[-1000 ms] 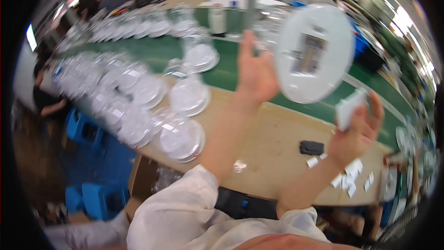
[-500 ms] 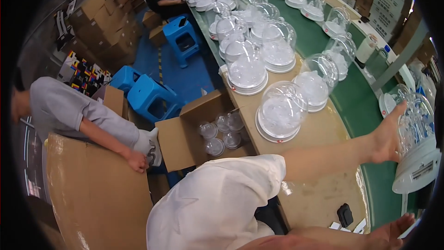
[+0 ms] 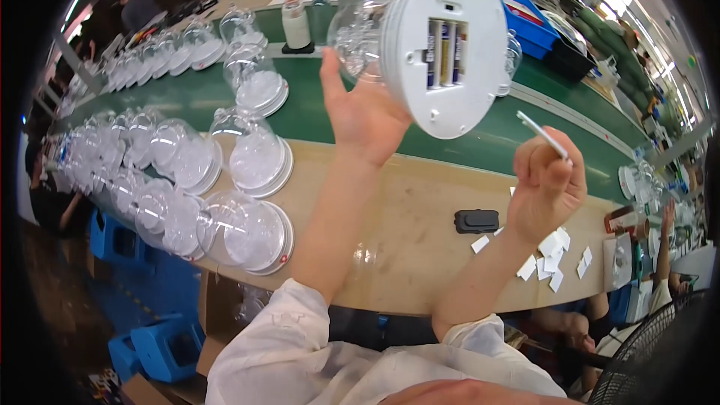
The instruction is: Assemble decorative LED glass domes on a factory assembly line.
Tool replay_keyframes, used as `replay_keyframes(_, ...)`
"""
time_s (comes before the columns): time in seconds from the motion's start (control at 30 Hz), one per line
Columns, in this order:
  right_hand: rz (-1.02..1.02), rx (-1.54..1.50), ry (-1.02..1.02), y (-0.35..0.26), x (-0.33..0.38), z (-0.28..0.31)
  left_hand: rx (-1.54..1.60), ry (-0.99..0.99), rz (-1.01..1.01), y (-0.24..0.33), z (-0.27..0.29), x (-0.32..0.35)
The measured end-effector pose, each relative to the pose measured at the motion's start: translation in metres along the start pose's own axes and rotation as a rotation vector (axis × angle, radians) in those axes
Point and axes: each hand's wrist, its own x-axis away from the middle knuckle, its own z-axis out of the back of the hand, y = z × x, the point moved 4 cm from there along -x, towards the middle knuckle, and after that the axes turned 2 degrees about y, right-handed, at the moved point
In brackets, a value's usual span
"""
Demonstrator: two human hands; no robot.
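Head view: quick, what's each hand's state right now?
Left hand: holding a clear dome with white base.
Right hand: closed, pinching a thin white piece.

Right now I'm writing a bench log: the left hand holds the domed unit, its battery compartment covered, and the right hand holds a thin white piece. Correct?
Not quite: the head view shows the battery compartment uncovered, with batteries visible; the rest is right.
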Motion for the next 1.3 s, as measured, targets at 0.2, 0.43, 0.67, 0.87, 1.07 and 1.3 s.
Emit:
replay_keyframes(0.2, -0.057, 0.109, 0.409, 0.005, 0.012, -0.002, -0.060, 0.001, -0.035, -0.005, -0.006, 0.007)
replay_keyframes(0.43, 0.008, 0.165, 0.367, 0.009, 0.006, -0.018, -0.035, -0.025, 0.003, -0.011, -0.005, 0.008)
replay_keyframes(0.67, 0.051, 0.229, 0.393, 0.009, 0.005, -0.013, -0.069, -0.011, 0.006, -0.019, -0.012, 0.012)
replay_keyframes(0.87, 0.090, 0.287, 0.437, 0.005, 0.007, -0.020, -0.083, -0.024, 0.012, -0.023, -0.013, 0.011)
replay_keyframes(1.07, 0.162, 0.300, 0.400, 0.004, 0.007, -0.021, -0.097, 0.017, 0.001, -0.028, -0.012, 0.013)
replay_keyframes(1.3, 0.125, 0.251, 0.288, 0.007, 0.008, -0.023, -0.144, 0.001, -0.040, -0.032, -0.019, 0.013)
